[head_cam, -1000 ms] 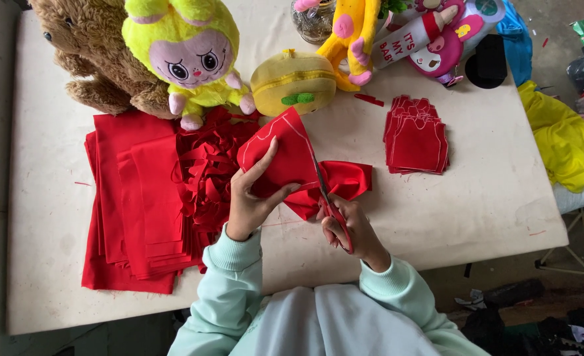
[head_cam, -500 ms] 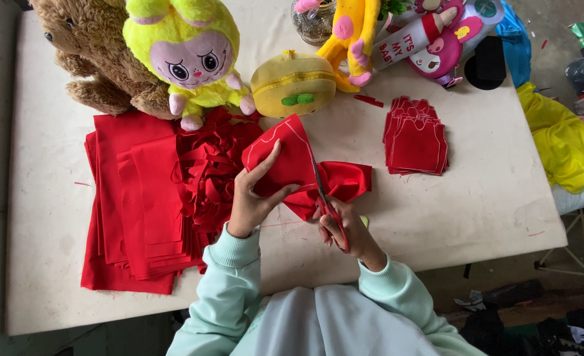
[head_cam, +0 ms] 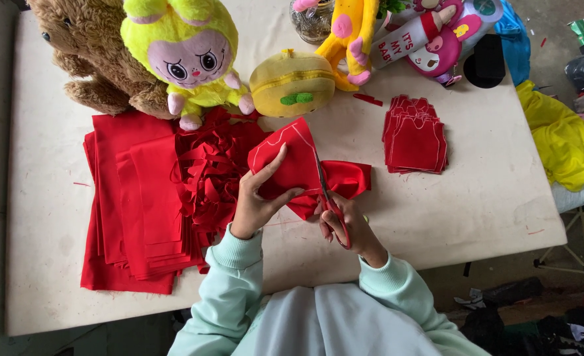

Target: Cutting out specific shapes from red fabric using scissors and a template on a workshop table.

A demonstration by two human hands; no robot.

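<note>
Your red fabric piece (head_cam: pixel 285 165), chalk-outlined, now sits lifted a little higher over the surface (head_cam: pixel 476 204) than a second ago, and the scissors (head_cam: pixel 328 198) have advanced up its right edge. Your left hand (head_cam: pixel 255 201) pinches the fabric; your right hand (head_cam: pixel 348 227) grips the scissor handles. Cut pieces (head_cam: pixel 416 135) lie well apart to the right, red scraps (head_cam: pixel 213 165) just left.

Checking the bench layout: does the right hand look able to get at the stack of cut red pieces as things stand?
Probably yes, once free. The stack of cut red pieces lies on bare table beyond the right hand, nothing between; but that hand holds scissors.
</note>
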